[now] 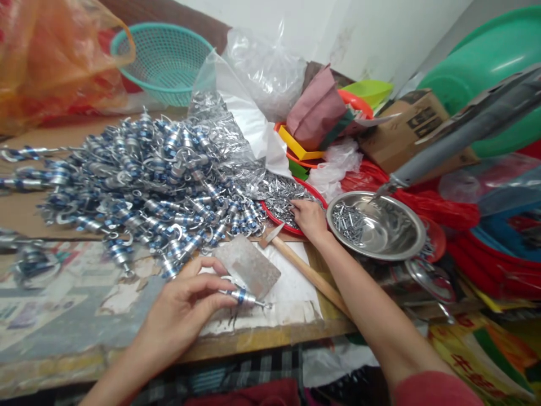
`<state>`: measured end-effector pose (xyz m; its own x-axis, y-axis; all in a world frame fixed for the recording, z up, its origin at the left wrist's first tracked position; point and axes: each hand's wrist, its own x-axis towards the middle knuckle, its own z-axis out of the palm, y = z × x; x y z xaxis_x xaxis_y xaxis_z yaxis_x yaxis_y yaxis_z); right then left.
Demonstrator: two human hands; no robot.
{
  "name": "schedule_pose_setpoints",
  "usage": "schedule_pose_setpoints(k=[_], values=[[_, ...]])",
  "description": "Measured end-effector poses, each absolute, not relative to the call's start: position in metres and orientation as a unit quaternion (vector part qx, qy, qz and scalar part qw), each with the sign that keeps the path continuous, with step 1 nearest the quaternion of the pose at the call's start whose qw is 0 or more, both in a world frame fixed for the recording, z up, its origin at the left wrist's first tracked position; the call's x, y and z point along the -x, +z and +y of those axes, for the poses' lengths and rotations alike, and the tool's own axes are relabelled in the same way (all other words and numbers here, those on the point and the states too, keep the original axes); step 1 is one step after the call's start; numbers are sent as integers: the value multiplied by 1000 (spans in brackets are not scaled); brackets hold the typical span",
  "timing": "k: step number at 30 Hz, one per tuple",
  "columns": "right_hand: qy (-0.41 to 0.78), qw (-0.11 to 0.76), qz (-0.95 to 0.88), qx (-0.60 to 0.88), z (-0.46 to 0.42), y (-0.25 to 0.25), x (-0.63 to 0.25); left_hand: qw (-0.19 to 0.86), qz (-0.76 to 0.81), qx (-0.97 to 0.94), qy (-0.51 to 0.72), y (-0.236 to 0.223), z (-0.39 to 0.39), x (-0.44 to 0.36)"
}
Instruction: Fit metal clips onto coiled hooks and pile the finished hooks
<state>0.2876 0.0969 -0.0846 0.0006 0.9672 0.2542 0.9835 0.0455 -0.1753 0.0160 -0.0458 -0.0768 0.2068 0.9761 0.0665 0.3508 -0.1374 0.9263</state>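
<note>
My left hand (190, 307) pinches a silver expansion hook bolt (243, 296) with blue bands, held almost level over the front of the bench. Just behind it lies a flat metal block (247, 265). My right hand (309, 219) reaches into a red tray (267, 210) of small metal pins (281, 194). Its fingers are drawn together at the pins; what they hold is too small to make out. A hammer (308, 270) with a wooden handle lies between my hands, its handle end passing under my right forearm. Many similar hook bolts (139, 169) are heaped on the left.
A steel bowl (418, 231) with some pins stands right of my right hand. Above it slants a grey metal bar (456, 135). Behind are a turquoise basket (164, 82), plastic bags (270, 67) and a cardboard box (406, 129). The bench's front edge (270, 338) runs below my hands.
</note>
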Motion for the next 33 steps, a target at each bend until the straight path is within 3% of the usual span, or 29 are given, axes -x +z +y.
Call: schedule_pose_setpoints(k=[8, 12, 14, 19, 25, 33], values=[[-38, 177, -725, 665, 70, -65, -280, 439, 476, -631, 427, -70, -45, -22], [70, 171, -802, 568, 27, -46, -251, 402, 494, -625, 452, -71, -44, -24], [96, 139, -848, 502, 4, -37, -234, 366, 500, -635, 461, -71, -45, -25], [18, 34, -908, 417, -29, -14, -206, 272, 483, -675, 487, -65, -46, -30], [67, -41, -919, 386, -38, 4, -193, 206, 445, -706, 511, -59, -49, -32], [41, 26, -932, 359, -43, -4, -198, 306, 477, -670, 479, -57, -54, -30]])
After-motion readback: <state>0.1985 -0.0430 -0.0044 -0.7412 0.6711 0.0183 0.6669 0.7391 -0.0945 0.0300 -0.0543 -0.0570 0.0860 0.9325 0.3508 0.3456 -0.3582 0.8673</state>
